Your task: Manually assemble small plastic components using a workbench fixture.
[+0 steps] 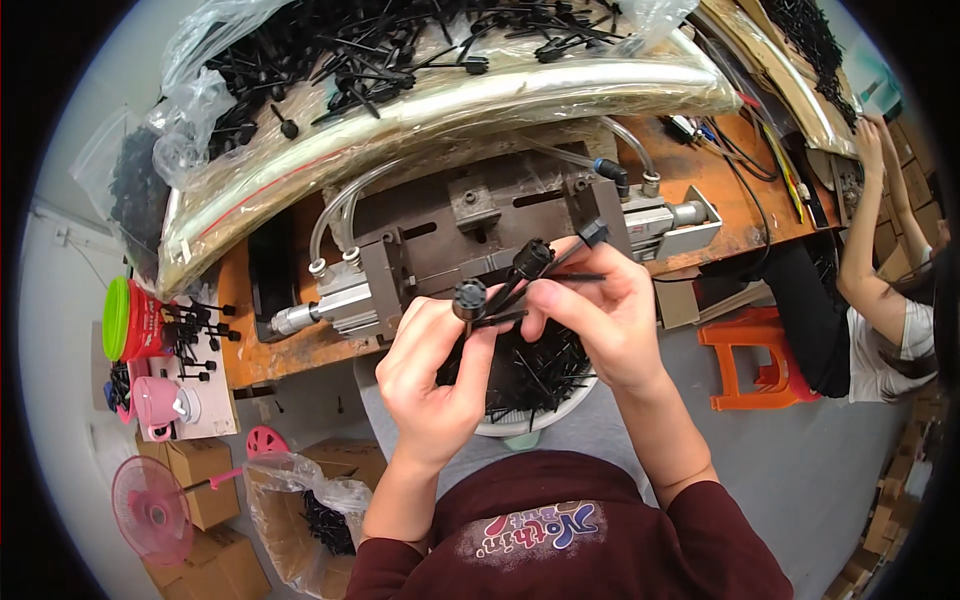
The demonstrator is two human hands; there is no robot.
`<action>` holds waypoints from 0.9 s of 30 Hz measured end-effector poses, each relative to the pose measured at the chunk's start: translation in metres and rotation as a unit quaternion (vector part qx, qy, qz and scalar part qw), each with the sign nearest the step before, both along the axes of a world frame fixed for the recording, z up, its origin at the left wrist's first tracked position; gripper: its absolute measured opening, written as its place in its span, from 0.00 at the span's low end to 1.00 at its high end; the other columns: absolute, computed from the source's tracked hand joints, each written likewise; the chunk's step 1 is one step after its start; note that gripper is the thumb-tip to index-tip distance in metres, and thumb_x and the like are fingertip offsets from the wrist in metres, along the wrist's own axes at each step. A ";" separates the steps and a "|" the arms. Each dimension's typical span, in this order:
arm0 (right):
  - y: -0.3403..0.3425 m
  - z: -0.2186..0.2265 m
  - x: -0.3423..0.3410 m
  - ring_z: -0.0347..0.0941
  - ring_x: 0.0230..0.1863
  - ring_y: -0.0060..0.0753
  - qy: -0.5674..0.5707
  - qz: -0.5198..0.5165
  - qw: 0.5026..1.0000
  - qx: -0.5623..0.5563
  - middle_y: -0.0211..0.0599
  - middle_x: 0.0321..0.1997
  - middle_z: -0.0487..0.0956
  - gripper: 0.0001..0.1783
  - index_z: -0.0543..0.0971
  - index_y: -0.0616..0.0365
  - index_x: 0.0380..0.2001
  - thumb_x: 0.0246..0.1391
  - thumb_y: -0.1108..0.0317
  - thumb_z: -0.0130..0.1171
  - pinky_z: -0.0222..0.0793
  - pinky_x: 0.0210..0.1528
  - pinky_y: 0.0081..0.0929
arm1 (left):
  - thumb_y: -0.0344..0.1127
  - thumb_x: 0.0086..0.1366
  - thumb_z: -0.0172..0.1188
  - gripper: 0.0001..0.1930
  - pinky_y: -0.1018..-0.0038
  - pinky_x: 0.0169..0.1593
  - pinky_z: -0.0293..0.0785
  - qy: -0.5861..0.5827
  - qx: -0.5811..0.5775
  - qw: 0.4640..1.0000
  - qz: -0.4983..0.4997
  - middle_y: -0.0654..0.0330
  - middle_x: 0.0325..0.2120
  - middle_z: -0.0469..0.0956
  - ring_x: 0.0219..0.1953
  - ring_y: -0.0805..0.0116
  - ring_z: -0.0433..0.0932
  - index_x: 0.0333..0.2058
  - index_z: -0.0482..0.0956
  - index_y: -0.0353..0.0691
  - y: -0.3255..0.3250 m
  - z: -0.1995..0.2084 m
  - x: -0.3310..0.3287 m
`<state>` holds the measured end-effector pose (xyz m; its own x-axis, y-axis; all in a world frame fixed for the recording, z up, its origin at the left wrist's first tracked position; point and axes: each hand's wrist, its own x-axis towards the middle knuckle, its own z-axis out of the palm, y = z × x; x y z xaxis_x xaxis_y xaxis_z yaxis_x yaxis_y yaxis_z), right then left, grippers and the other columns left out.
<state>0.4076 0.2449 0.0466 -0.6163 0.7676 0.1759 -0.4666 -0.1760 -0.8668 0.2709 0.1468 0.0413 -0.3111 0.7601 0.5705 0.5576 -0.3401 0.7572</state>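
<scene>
Both my hands are raised close together in front of the metal fixture point(400, 262). My left hand point(432, 372) pinches a black plastic part with a round ribbed head point(470, 298) between thumb and fingers. My right hand point(612, 325) grips several thin black plastic stems, one with a ribbed head point(533, 258) and one with a small square head point(593, 234). The stems cross between the two hands, so I cannot tell whether the parts are joined. Below them, a white basin point(578, 402) full of black stems sits at my lap, partly hidden by my hands.
Air cylinders point(350, 308) with clear hoses flank the fixture on the orange workbench point(245, 345). Behind it lies a plastic-wrapped tray point(560, 85) heaped with black parts. A pink fan point(152, 510) and a lined carton point(270, 490) stand left. Right are an orange stool point(735, 335) and another person point(890, 320).
</scene>
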 end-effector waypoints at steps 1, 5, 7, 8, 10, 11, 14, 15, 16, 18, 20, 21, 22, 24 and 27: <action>0.000 0.001 0.002 0.77 0.37 0.27 0.032 -0.001 0.999 0.009 0.43 0.42 0.78 0.11 0.74 0.70 0.42 0.55 0.82 0.55 0.75 0.43 0.26 | 0.17 0.61 0.54 0.12 0.78 0.37 0.75 -0.072 0.000 0.997 0.019 0.52 0.37 0.79 0.34 0.69 0.79 0.43 0.77 0.25 -0.002 0.004 0.001; -0.001 0.002 0.013 0.77 0.49 0.40 -0.017 -0.067 0.993 0.092 0.52 0.51 0.75 0.15 0.73 0.72 0.49 0.59 0.82 0.47 0.73 0.53 0.32 | 0.16 0.61 0.54 0.13 0.78 0.38 0.77 -0.206 0.001 0.977 0.055 0.51 0.36 0.79 0.34 0.65 0.82 0.46 0.76 0.25 -0.014 0.010 -0.006; -0.006 0.001 0.020 0.80 0.39 0.33 -0.057 -0.098 0.985 0.128 0.51 0.47 0.79 0.13 0.74 0.72 0.47 0.59 0.82 0.50 0.77 0.43 0.26 | 0.17 0.62 0.54 0.13 0.80 0.37 0.75 -0.210 0.037 0.975 0.065 0.52 0.37 0.79 0.34 0.67 0.81 0.47 0.76 0.26 -0.013 0.022 -0.017; -0.009 0.001 0.025 0.80 0.35 0.30 -0.090 -0.091 0.982 0.137 0.50 0.44 0.80 0.13 0.75 0.72 0.46 0.58 0.81 0.52 0.76 0.38 0.23 | 0.18 0.62 0.54 0.12 0.80 0.35 0.74 -0.154 0.050 0.983 0.089 0.53 0.36 0.80 0.34 0.68 0.81 0.46 0.77 0.27 -0.006 0.033 -0.023; -0.013 0.001 0.036 0.79 0.27 0.24 -0.158 -0.080 0.972 0.157 0.48 0.40 0.82 0.12 0.76 0.72 0.45 0.57 0.81 0.54 0.75 0.28 0.18 | 0.20 0.62 0.55 0.11 0.80 0.33 0.72 -0.011 0.072 0.988 0.134 0.55 0.35 0.81 0.33 0.71 0.81 0.43 0.79 0.30 0.018 0.054 -0.038; -0.018 0.003 0.032 0.76 0.21 0.18 -0.163 -0.108 0.967 0.165 0.47 0.35 0.83 0.10 0.77 0.71 0.41 0.54 0.81 0.58 0.70 0.20 0.14 | 0.20 0.61 0.56 0.11 0.79 0.33 0.71 0.079 0.081 0.980 0.163 0.56 0.33 0.82 0.33 0.72 0.80 0.42 0.80 0.32 0.028 0.067 -0.049; -0.027 0.001 0.037 0.77 0.22 0.17 -0.199 -0.096 0.959 0.178 0.43 0.30 0.84 0.06 0.78 0.69 0.35 0.53 0.80 0.61 0.69 0.21 0.13 | 0.29 0.62 0.60 0.13 0.80 0.41 0.71 0.257 0.101 0.945 0.177 0.59 0.33 0.83 0.34 0.73 0.78 0.44 0.79 0.31 0.078 0.084 -0.088; -0.030 -0.001 0.035 0.77 0.24 0.17 -0.187 -0.093 0.961 0.182 0.42 0.31 0.84 0.06 0.78 0.69 0.34 0.52 0.80 0.61 0.68 0.22 0.12 | 0.29 0.60 0.62 0.13 0.78 0.43 0.71 0.318 0.085 0.925 0.190 0.59 0.34 0.83 0.35 0.71 0.79 0.44 0.79 0.32 0.092 0.087 -0.101; -0.033 -0.003 0.034 0.77 0.24 0.17 -0.185 -0.094 0.961 0.180 0.41 0.30 0.83 0.06 0.78 0.69 0.34 0.52 0.80 0.62 0.68 0.23 0.12 | 0.30 0.59 0.60 0.11 0.72 0.43 0.72 0.339 0.056 0.917 0.203 0.56 0.33 0.81 0.37 0.63 0.77 0.41 0.80 0.34 0.102 0.090 -0.105; -0.034 -0.007 0.033 0.75 0.24 0.17 -0.193 -0.090 0.955 0.207 0.38 0.30 0.81 0.06 0.78 0.69 0.33 0.51 0.80 0.63 0.68 0.25 0.12 | 0.31 0.58 0.58 0.09 0.66 0.42 0.73 0.389 0.008 0.898 0.207 0.55 0.31 0.78 0.38 0.56 0.76 0.37 0.81 0.36 0.117 0.091 -0.110; -0.032 -0.012 0.036 0.74 0.24 0.17 -0.209 -0.079 0.938 0.264 0.36 0.30 0.80 0.06 0.78 0.69 0.33 0.50 0.81 0.63 0.68 0.27 0.13 | 0.31 0.56 0.61 0.12 0.65 0.46 0.72 0.418 0.003 0.888 0.194 0.53 0.34 0.80 0.40 0.55 0.76 0.39 0.80 0.34 0.122 0.093 -0.117; -0.031 -0.013 0.036 0.73 0.24 0.16 -0.207 -0.089 0.934 0.278 0.35 0.30 0.79 0.06 0.78 0.68 0.32 0.50 0.81 0.63 0.68 0.27 0.13 | 0.32 0.56 0.62 0.13 0.64 0.47 0.71 0.445 0.032 0.874 0.193 0.52 0.36 0.80 0.40 0.55 0.76 0.40 0.80 0.33 0.122 0.095 -0.117; -0.030 -0.012 0.034 0.71 0.24 0.16 -0.203 -0.097 0.929 0.293 0.35 0.30 0.78 0.06 0.78 0.68 0.32 0.50 0.81 0.63 0.68 0.27 0.13 | 0.32 0.56 0.62 0.14 0.64 0.48 0.71 0.474 0.090 0.849 0.217 0.52 0.38 0.79 0.41 0.54 0.76 0.41 0.80 0.33 0.116 0.096 -0.116; -0.031 -0.010 0.032 0.70 0.25 0.15 -0.184 -0.100 0.946 0.245 0.34 0.30 0.76 0.05 0.77 0.68 0.31 0.51 0.81 0.63 0.67 0.26 0.13 | 0.31 0.56 0.63 0.14 0.68 0.47 0.71 0.437 0.145 0.862 0.212 0.54 0.39 0.80 0.39 0.58 0.77 0.42 0.80 0.33 0.097 0.093 -0.105; -0.029 -0.006 0.033 0.70 0.23 0.17 -0.140 -0.087 0.985 0.059 0.35 0.32 0.75 0.04 0.72 0.66 0.32 0.55 0.79 0.58 0.65 0.23 0.12 | 0.27 0.58 0.62 0.12 0.74 0.46 0.72 0.322 0.113 0.935 0.092 0.57 0.40 0.82 0.37 0.65 0.80 0.41 0.81 0.35 0.061 0.084 -0.070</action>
